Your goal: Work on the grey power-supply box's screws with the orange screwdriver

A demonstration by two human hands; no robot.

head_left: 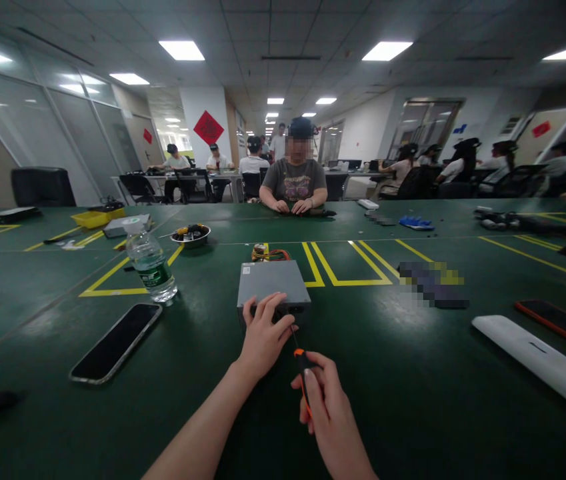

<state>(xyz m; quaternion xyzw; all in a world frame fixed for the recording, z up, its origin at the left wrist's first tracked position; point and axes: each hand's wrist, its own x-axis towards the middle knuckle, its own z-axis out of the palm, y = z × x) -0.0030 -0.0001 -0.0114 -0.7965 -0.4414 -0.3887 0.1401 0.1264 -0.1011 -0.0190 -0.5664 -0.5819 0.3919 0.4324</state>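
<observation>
A grey metal computer power supply (273, 279) sits on the green table in front of me, its bundle of coloured cables at the far side. My left hand (265, 333) rests against its near face, fingers bent over the top edge and thumb low at the right, holding it. In my right hand (330, 407) is a screwdriver (303, 362) with a black and orange handle. Its thin shaft points up at the near face, beside my left thumb. Fingers partly hide the tip, so I cannot tell whether it sits in a screw.
Left of me are a phone (117, 343), a water bottle (151, 263) and a metal bowl (191, 236) of small items. A white elongated device (537, 360) lies at the right. Across the table sits a person (295, 177) working with both hands. Yellow tape lines mark the tabletop.
</observation>
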